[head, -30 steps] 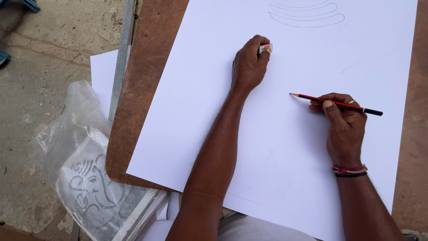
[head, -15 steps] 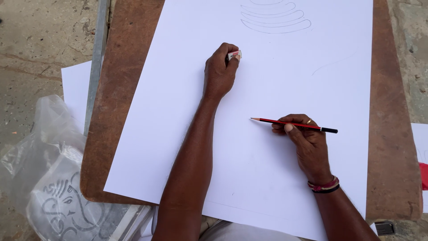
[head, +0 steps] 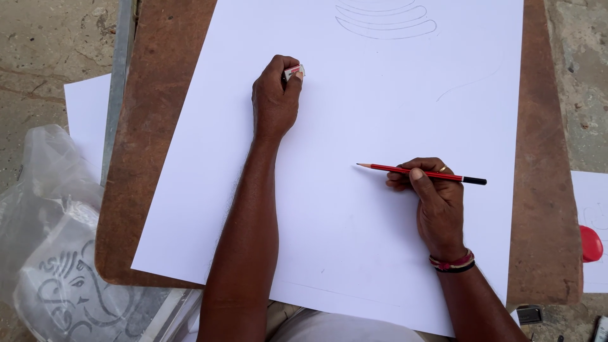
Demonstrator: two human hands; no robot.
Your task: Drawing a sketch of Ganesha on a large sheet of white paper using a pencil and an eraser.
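Note:
A large white sheet of paper (head: 354, 209) lies on a brown wooden board (head: 158, 145). Faint curved pencil lines (head: 385, 19) show at the sheet's top. My left hand (head: 274, 101) rests on the paper, closed around a small white eraser (head: 293, 72) held between thumb and fingers. My right hand (head: 437, 202) rests lower right on the sheet and grips a red pencil (head: 421, 173) with a black end. The pencil lies nearly level, its tip pointing left, just above the paper.
A clear plastic bag (head: 57, 253) holding a printed line drawing lies at lower left on the concrete ground. Another white sheet (head: 85, 120) sticks out under the board's left side. A red object (head: 590, 244) and more paper sit at the right edge.
The view has shifted, so board and hands sit further left and lower in frame. Both hands keep their hold; the left hand with the eraser stays on the paper.

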